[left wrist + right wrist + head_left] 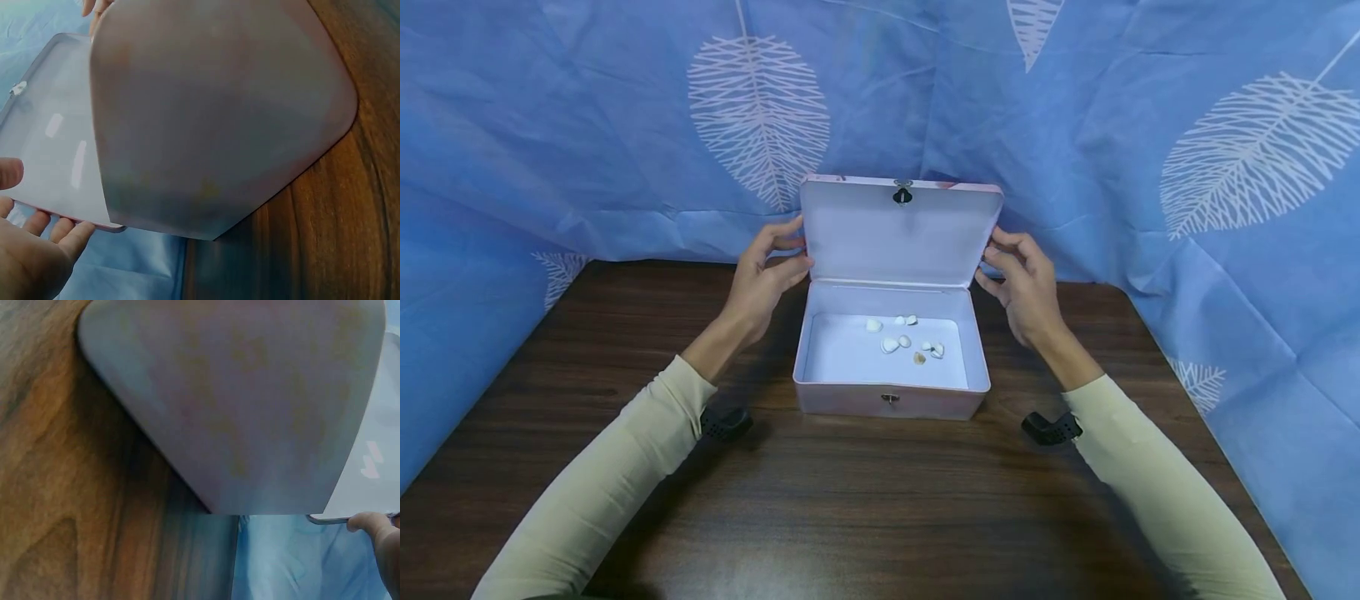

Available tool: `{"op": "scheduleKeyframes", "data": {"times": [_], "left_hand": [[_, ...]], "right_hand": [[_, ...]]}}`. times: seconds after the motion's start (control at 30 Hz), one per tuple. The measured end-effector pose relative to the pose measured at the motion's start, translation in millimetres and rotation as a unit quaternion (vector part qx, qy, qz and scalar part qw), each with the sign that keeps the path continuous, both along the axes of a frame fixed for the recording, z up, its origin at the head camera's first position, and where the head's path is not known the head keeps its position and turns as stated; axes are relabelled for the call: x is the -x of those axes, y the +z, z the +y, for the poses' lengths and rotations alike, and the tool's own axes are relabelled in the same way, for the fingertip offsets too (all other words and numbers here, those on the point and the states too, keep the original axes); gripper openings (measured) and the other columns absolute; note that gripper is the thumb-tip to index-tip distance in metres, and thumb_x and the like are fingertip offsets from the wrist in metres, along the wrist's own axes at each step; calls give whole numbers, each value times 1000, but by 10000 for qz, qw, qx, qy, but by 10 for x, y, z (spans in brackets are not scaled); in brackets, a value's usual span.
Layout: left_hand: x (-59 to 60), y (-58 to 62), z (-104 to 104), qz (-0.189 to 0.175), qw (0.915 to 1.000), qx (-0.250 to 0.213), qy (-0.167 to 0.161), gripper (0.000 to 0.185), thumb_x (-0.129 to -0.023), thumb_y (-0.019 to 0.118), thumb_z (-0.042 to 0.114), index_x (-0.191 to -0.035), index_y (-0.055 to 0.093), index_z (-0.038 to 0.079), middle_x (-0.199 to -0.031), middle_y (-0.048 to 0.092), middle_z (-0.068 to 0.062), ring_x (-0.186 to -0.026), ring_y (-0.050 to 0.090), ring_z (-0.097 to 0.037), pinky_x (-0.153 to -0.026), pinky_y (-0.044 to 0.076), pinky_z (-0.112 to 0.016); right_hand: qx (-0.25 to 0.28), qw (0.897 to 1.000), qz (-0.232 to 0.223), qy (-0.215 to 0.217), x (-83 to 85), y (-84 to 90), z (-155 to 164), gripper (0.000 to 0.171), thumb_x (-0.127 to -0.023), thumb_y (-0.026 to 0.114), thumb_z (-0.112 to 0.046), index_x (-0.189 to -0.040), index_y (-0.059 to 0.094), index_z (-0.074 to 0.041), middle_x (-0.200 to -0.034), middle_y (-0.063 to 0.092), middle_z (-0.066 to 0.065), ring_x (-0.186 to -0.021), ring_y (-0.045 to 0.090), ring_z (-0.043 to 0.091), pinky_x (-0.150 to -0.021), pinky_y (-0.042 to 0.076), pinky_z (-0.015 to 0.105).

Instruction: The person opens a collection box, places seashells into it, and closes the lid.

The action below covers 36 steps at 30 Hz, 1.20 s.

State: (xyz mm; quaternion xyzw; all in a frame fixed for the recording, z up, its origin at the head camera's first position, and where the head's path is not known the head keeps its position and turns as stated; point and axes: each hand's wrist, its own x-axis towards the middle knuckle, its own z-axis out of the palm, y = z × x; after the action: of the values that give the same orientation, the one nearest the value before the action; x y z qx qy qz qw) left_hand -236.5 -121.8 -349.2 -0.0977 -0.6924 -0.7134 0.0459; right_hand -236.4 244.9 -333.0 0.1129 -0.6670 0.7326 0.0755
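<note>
A pale pink tin box (842, 398) stands open on the dark wooden table (850, 500), its lid (895, 242) upright at the back. Several small shells (904, 342) lie on its white floor. My left hand (796, 250) pinches the lid's left edge between thumb and fingers. My right hand (996, 262) holds the lid's right edge in the same way. The left wrist view shows the box's side wall (212, 112), the lid's inner face (50, 144) and my left hand (31, 250) at the lid's rim. In the right wrist view a fingertip (369, 522) touches the lid's edge (375, 475) beside the box (250, 394).
A blue cloth with white leaf prints (760, 108) hangs behind and to both sides of the table. A small clasp (902, 194) sits at the lid's top and a catch (890, 398) on the box's front wall. Bare wood lies in front of the box.
</note>
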Motion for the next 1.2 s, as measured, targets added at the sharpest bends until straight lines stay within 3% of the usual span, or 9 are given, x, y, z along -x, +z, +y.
{"op": "scheduleKeyframes", "data": {"times": [0.17,0.3,0.43,0.53,0.63,0.73,0.93,1.13,1.2], "left_hand": [[-18,3,-6,78,10000,-39,-32,47,-110,66,5,-156,56,7,-162,52,-14,-152,55,-38,-131,47,-58],[-84,9,-43,115,9999,25,-124,36,-111,65,7,-144,54,-2,-177,46,-7,-157,50,-36,-132,44,-60],[-162,8,-88,97,9995,65,-294,35,-113,62,10,-143,53,-5,-179,44,-8,-159,49,-36,-133,42,-61],[-222,11,-127,81,9989,114,-441,33,-114,59,10,-142,53,-4,-179,43,-9,-162,47,-35,-135,40,-61],[-282,11,-177,53,9980,207,-588,32,-115,55,8,-144,52,-5,-180,43,-12,-163,47,-37,-136,38,-61],[-336,10,-228,17,9964,380,-756,36,-117,52,8,-149,51,-6,-180,42,-15,-165,45,-37,-137,35,-61],[-431,-22,-314,-33,9920,789,-983,43,-119,49,14,-159,48,-5,-182,39,-16,-169,40,-36,-141,29,-59],[-533,-89,-360,-173,9894,1001,-1041,48,-119,45,13,-162,47,-7,-181,39,-17,-170,34,-38,-141,24,-61],[-563,-112,-371,-247,9883,1103,-1020,49,-119,45,17,-162,49,-4,-181,39,-16,-171,31,-37,-141,22,-62]], "right_hand": [[42,10000,81,11,-31,-43,22,20,-115,54,-13,-132,62,-6,-155,59,5,-130,64,22,-131,36,69],[-253,9996,93,-56,-93,-57,62,18,-117,54,-18,-129,66,-10,-171,51,19,-149,60,31,-134,35,65],[-745,9970,158,-149,-193,-59,145,32,-119,51,-23,-129,66,3,-176,46,25,-163,50,38,-135,37,56],[-1121,9930,336,-160,-258,-55,196,50,-121,48,-28,-144,63,14,-169,52,30,-156,59,28,-130,47,38],[-1669,9838,637,-169,-321,-49,224,57,-123,45,-32,-155,58,14,-162,58,32,-143,68,7,-120,53,21],[-1807,9801,805,-186,-391,-42,236,58,-124,43,-33,-152,59,14,-155,61,34,-133,70,-4,-115,53,15],[-2127,9738,762,-272,-530,-44,277,62,-125,36,-33,-142,67,17,-151,64,34,-129,71,-5,-113,53,12],[-3015,9516,486,-341,-670,-79,341,73,-125,19,-40,-147,67,12,-151,68,32,-147,66,35,-113,45,5],[-3174,9472,353,-290,-702,-99,368,77,-124,14,-41,-150,64,11,-154,65,32,-152,57,49,-124,45,17]]}}
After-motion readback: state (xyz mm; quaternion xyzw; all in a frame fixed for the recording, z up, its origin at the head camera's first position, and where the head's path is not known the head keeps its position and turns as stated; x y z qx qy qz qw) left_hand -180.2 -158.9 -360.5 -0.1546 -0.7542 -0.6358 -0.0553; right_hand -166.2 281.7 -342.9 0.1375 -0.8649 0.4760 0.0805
